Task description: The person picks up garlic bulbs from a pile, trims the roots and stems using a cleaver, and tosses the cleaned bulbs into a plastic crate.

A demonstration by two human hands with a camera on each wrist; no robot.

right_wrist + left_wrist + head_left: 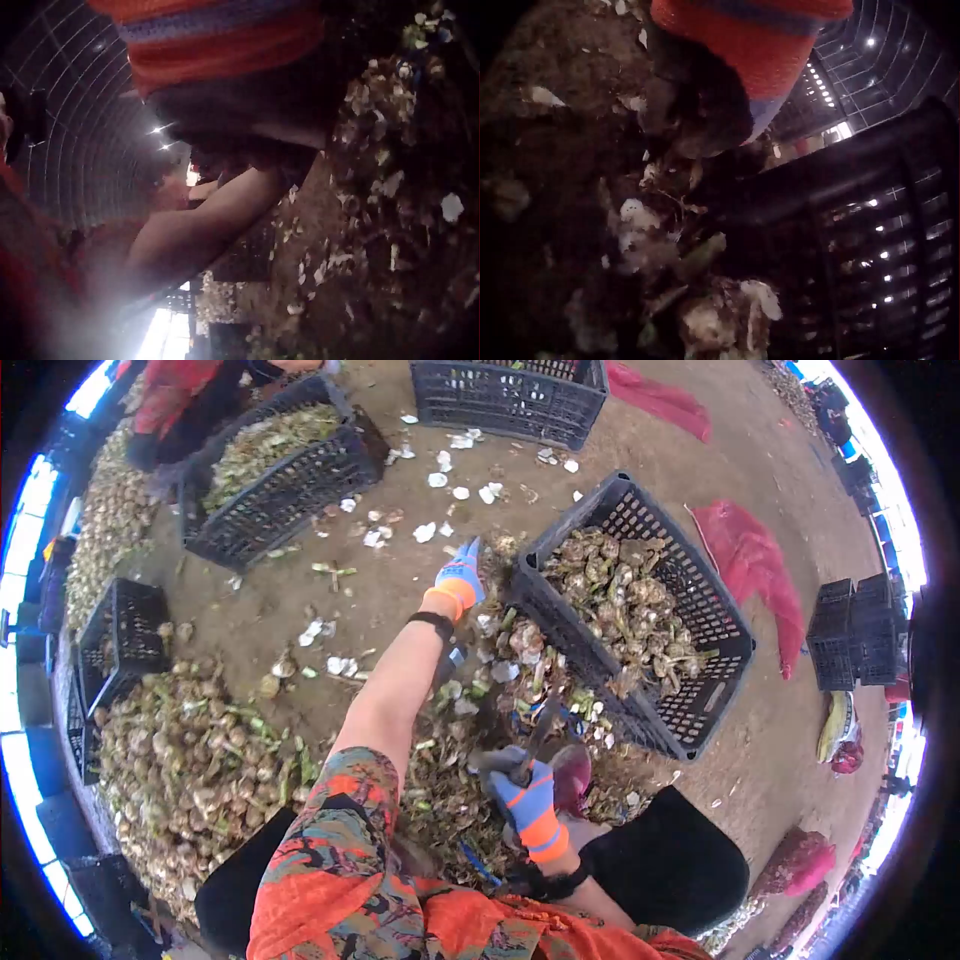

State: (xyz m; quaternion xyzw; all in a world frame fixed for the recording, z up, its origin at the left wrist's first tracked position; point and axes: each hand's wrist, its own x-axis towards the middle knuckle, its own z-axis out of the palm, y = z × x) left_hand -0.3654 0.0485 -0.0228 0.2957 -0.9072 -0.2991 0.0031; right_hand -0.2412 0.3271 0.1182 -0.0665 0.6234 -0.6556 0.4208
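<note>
My left hand (460, 575), in a blue and orange glove, reaches forward beside the left wall of a black plastic crate (565, 622). Its fingers look extended, close to a pale garlic bulb (503, 547) on the ground; the dark palm side of the glove shows in the left wrist view. Inside the crate lies a heap of trimmed garlic bulbs (625, 595). Near my knees, my gloved right hand (528, 800) grips a dark-bladed knife (545, 725), blade pointing up and away. Dark glove fabric hides most of its handle.
A large heap of garlic (190, 770) lies at left. Another filled crate (270, 485) and a black crate (510, 400) stand farther off. Stalk trimmings (450, 800) cover the ground between my legs. A red mesh sack (750, 560) lies right of the near crate.
</note>
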